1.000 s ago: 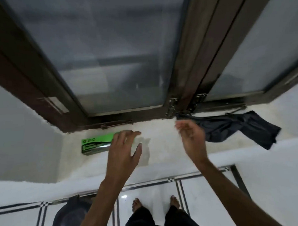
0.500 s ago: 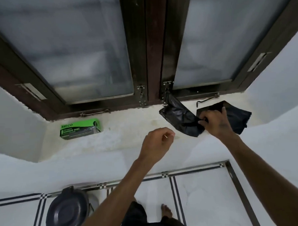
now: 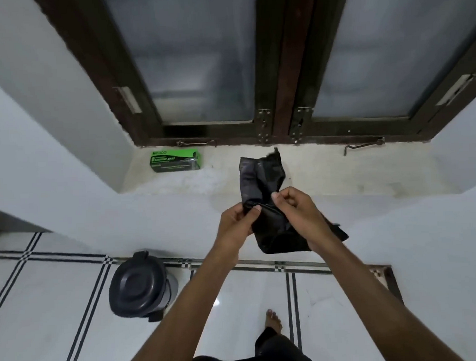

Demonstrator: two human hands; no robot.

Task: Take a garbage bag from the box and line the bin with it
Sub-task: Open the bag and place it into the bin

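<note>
Head view: you held the garbage bag [image 3: 261, 179] in both hands, working at its edge.

Nearest you, your left hand [image 3: 237, 225] pinched the folded black film between thumb and fingers, and your right hand [image 3: 298, 213] pinched the same edge just beside it, likely so the two could rub the layers apart and find the mouth. The bag's upper part stood above your hands over the sill [image 3: 326, 173], the rest hanging below your right wrist. Below and left of your left hand the bin [image 3: 139, 287] sat on the floor, lid closed, unlined by my judgement. Farther off, up-left of your hands, the green box [image 3: 174, 161] lay on the sill.
</note>
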